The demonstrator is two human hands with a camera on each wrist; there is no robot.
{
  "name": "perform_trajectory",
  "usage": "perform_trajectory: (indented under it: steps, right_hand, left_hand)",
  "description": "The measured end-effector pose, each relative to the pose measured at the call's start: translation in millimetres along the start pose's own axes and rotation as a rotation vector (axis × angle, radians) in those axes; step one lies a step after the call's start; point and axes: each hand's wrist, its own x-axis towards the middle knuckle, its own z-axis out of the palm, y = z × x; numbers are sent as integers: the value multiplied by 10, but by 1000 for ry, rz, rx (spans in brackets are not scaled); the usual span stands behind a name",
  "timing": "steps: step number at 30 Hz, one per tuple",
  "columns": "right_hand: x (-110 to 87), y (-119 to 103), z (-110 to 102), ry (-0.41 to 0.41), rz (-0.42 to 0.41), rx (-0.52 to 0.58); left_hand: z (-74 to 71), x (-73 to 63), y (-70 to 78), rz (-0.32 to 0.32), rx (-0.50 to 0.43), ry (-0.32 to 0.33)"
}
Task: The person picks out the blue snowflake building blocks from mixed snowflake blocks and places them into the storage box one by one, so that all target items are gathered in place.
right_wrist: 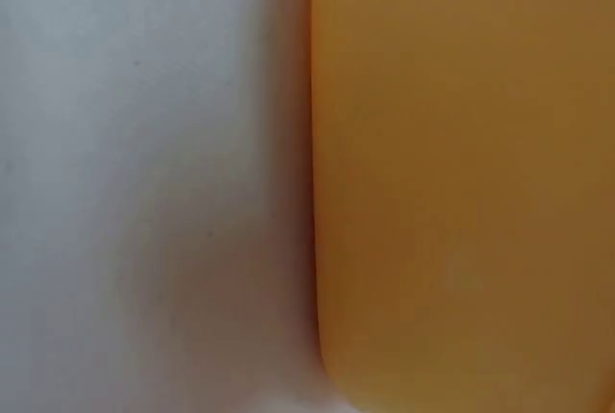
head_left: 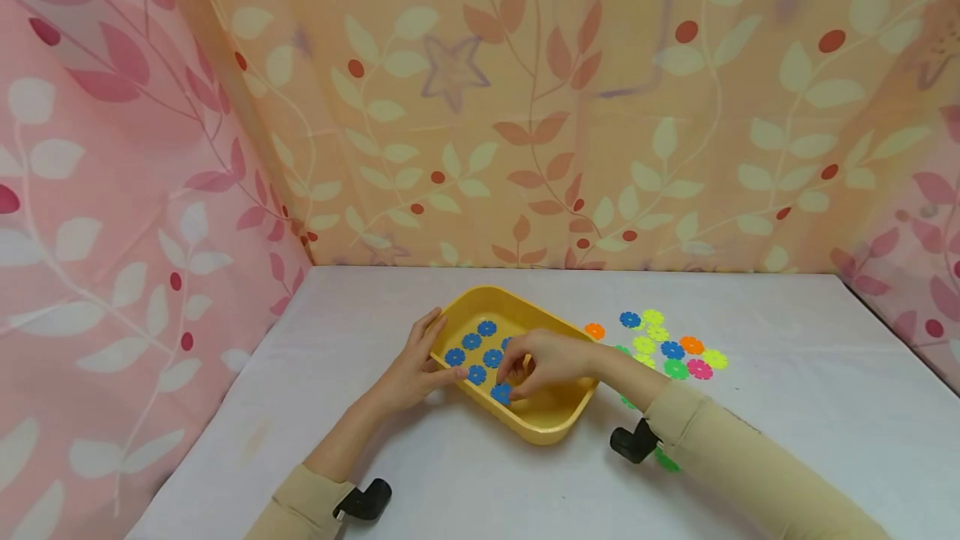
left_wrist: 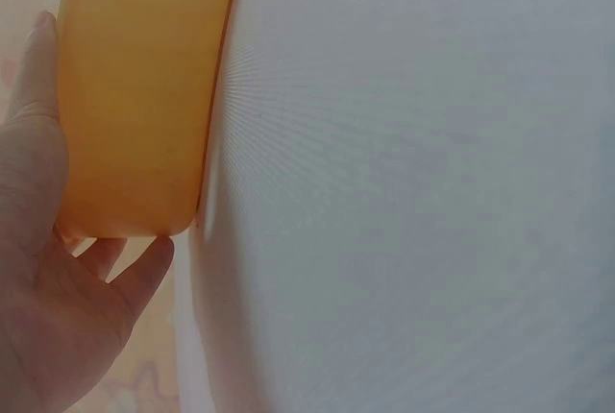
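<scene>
In the head view a yellow plastic basin stands on the table, slanting from upper left to lower right. My left hand holds its left corner, thumb along the front rim and fingers at the end wall; the left wrist view shows the same hand against the basin's outer side. Inside, several blue notched flower-shaped discs lie in rows. My right hand reaches into the basin and pinches a blue disc near the front wall. Only the basin's outer wall fills the right wrist view, without the hand.
Right of the basin lie scattered discs: yellow, orange, pink, green and blue. Another green disc is partly under the right sleeve. Patterned curtains enclose the white table.
</scene>
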Motion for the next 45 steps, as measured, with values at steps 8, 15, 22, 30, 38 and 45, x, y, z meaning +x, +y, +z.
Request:
perform_trajectory:
  steps: [8, 15, 22, 30, 38, 45]
  right_hand:
    - [75, 58, 54, -77, 4, -60]
    - [45, 51, 40, -71, 45, -67]
    - [38, 69, 53, -62, 82, -71]
    - [36, 69, 60, -33, 91, -58]
    - [-156, 13, -168, 205, 31, 67]
    - [-564, 11, -463, 472, 71, 202]
  left_hand:
    - [10, -3, -10, -5, 45, 16]
    - [7, 4, 2, -27, 35, 9]
    - [-1, 4, 8, -36, 49, 10]
    - [21, 10, -1, -15, 42, 18]
    - [27, 13, -15, -15, 42, 12]
    - [15, 4, -20, -16, 30, 17]
